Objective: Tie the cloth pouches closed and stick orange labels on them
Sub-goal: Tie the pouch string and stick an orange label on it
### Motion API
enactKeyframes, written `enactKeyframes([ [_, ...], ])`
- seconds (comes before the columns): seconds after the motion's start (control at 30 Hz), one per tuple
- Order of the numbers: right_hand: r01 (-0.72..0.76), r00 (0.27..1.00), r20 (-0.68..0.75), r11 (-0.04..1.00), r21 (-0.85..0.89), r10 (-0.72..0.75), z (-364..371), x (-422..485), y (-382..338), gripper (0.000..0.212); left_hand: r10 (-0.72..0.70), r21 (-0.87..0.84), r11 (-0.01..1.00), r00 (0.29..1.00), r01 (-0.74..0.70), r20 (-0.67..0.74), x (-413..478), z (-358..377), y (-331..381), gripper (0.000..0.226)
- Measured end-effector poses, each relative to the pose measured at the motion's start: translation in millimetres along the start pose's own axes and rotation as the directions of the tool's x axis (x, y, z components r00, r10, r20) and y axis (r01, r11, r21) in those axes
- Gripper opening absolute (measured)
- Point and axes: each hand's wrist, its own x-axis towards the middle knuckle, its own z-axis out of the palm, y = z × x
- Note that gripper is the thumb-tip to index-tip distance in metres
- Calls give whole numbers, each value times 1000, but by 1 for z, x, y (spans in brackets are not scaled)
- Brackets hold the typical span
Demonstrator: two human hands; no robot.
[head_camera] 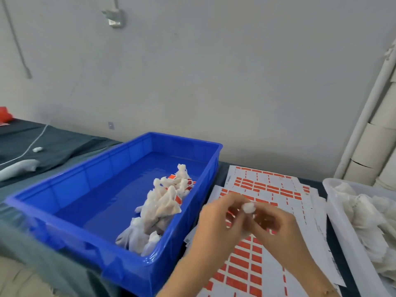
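Far left, on the dark-covered bench (53, 142): a red object (4, 116) at the edge of view, a white cord (32, 144) trailing across the cover, a small white wad (36, 149) beside it, a pale grey bundle (19, 168) nearer the front.

Next, a blue crate (102, 163), set at a slant on the bench, holding at its right-hand end a heap of tied pouches (162, 209), some bearing orange labels (178, 199).

Just right of the crate, overlapping label sheets (267, 185) spread flat, partly filled with rows of more orange labels, partly bare.

Above the sheets: left hand (216, 219), grip pinching the top of a small white cloth pouch (248, 207). Right hand (276, 224) meeting it from the other side, grip likewise curled onto the cloth pouch, a little lower. Blurred, so cannot tell the exact lie of the fingertips or see any string. Cloth pouch held in the air between both hands, between crate and tray.

Far right, a white tray (340, 232) on the bench, heaped with loose white pouches (368, 217). Behind it, against the wall, stacked cardboard tubes (377, 133).
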Motion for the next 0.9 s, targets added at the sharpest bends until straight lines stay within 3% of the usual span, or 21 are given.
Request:
enactKeyframes([
  [0.13, 104, 981, 156, 991, 89, -117, 27, 28, -47, 14, 8, 169, 986, 996, 7, -86, 4, -69, 8, 17],
  [0.27, 127, 939, 286, 966, 225, -190, 69, 52, -79, 13, -96, 287, 952, 995, 103, -41, 9, -132, 0, 17],
  [0.4, 191, 909, 340, 966, 172, -240, 124, 78, -101, 3, -135, 440, 883, 986, 163, -96, 17, -181, -22, 10],
  [0.5, 232, 863, 451, 972, 45, -227, 164, 95, -112, 4, -241, 546, 797, 965, 257, -103, 24, -204, -46, 18],
  [0.6, 294, 781, 602, 949, -118, -167, 197, 104, -116, 13, -416, 658, 652, 903, 376, -104, 30, -213, -71, 23],
  [0.73, 468, 640, 764, 829, -307, -78, 221, 95, -109, 16, -648, 751, 487, 761, 446, -32, 26, -208, -96, 15],
  [0.8, 496, 615, 786, 802, -332, -55, 223, 89, -103, 19, -696, 771, 454, 718, 447, -7, 23, -202, -105, 6],
  [0.9, 526, 629, 769, 791, -313, -114, 215, 83, -97, 22, -726, 758, 467, 687, 455, 34, 21, -193, -112, 11],
])
